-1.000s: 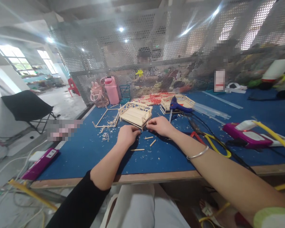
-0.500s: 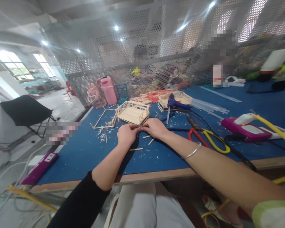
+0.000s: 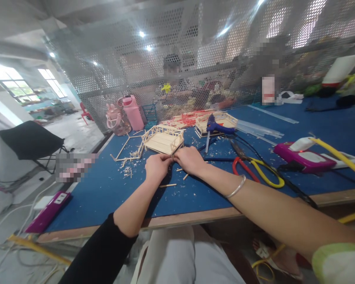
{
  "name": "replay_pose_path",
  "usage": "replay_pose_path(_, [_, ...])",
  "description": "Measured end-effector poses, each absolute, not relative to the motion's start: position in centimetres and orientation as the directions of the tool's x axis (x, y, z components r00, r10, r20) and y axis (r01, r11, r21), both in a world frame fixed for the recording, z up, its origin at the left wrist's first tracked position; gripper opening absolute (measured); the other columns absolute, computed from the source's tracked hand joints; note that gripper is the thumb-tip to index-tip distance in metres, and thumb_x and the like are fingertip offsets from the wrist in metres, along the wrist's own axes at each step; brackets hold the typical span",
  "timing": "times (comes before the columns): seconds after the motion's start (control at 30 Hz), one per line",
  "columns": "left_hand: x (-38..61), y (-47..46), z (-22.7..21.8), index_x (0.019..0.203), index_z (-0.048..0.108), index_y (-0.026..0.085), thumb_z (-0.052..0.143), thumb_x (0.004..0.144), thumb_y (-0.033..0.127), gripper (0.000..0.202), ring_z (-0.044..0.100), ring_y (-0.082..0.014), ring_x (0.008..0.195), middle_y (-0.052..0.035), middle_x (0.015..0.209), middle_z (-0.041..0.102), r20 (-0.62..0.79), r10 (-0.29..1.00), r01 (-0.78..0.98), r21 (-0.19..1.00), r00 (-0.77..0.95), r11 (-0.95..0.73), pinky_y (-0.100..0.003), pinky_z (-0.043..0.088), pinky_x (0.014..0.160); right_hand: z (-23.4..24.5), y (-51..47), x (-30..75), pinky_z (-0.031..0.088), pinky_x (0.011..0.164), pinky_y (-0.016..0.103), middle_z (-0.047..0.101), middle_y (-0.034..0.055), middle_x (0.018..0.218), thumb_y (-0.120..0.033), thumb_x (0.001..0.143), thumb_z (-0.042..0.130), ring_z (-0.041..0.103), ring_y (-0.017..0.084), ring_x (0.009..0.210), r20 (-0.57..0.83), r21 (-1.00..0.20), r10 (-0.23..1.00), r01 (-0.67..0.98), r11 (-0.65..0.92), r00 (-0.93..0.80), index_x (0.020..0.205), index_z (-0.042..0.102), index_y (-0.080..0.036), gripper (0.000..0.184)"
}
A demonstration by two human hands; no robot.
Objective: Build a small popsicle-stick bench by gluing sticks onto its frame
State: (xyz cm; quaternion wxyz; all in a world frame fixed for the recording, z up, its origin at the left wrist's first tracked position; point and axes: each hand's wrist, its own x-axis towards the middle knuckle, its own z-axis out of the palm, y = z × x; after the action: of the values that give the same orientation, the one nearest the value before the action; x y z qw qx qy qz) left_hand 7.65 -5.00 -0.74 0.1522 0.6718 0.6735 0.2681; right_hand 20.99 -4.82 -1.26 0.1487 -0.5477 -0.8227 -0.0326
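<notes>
My left hand and my right hand meet on the blue table, fingers pinched together at the near corner of a small model made of wooden sticks. Both hands press on that corner; what sits between the fingertips is too small to make out. Short loose sticks and wood chips lie on the table just below my hands. A silver bangle circles my right wrist.
A blue glue gun rests on a second stick model behind. Red and yellow cutters lie to the right, with a magenta box beyond. A pink bottle stands at the back. Other people sit behind the perforated screen.
My hands have drawn closer together until the fingertips meet at the model's corner. The view has shifted slightly.
</notes>
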Motion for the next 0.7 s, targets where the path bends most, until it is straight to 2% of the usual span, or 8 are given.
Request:
replay_pose_path(0.1, [7.67,-4.96,-0.79,0.089,0.074,0.024,0.064,0.073,0.034,0.021,0.065,-0.0213,0.089,-0.0039,0.092,0.074,0.153,0.987,0.818,0.574,-0.055,-0.043,-0.029,0.046,0.08,-1.18,-5.07,20.77,0.041,0.074,0.031,0.069,0.014,0.1,-0.018,0.087,0.042,0.062,0.025,0.096,0.273,-0.089,0.894,0.916,0.39,-0.355,0.093,0.069,-0.014,0.028])
replay_pose_path(0.3, [7.65,-4.87,-0.91,0.09,0.074,0.022,0.064,0.073,0.032,0.022,0.066,-0.0213,0.087,-0.0054,0.09,0.074,0.166,0.984,0.812,0.582,-0.065,-0.045,-0.028,0.046,0.077,-1.17,-4.69,20.85,0.041,0.08,0.029,0.069,0.0128,0.103,-0.021,0.087,0.043,0.061,0.022,0.098,0.243,-0.208,0.922,0.913,0.352,-0.3,0.095,0.07,-0.015,0.028])
replay_pose_path(0.5, [7.57,-4.64,-1.05,0.089,0.074,0.022,0.064,0.073,0.033,0.022,0.066,-0.0217,0.086,-0.0055,0.088,0.074,0.161,0.985,0.806,0.59,-0.059,-0.048,-0.028,0.046,0.075,-1.17,-4.77,21.03,0.041,0.076,0.03,0.069,0.0105,0.101,-0.024,0.089,0.039,0.062,0.023,0.097,0.286,-0.191,0.902,0.903,0.384,-0.323,0.092,0.069,-0.018,0.031])
replay_pose_path(0.7, [7.48,-4.98,-1.03,0.088,0.074,0.022,0.064,0.073,0.033,0.021,0.066,-0.0217,0.087,-0.0051,0.089,0.074,0.152,0.987,0.809,0.587,-0.053,-0.047,-0.029,0.046,0.077,-0.97,-4.79,21.04,0.039,0.074,0.03,0.07,0.0111,0.099,-0.024,0.09,0.036,0.063,0.022,0.092,0.27,-0.146,0.891,0.899,0.414,-0.366,0.09,0.067,-0.017,0.032])
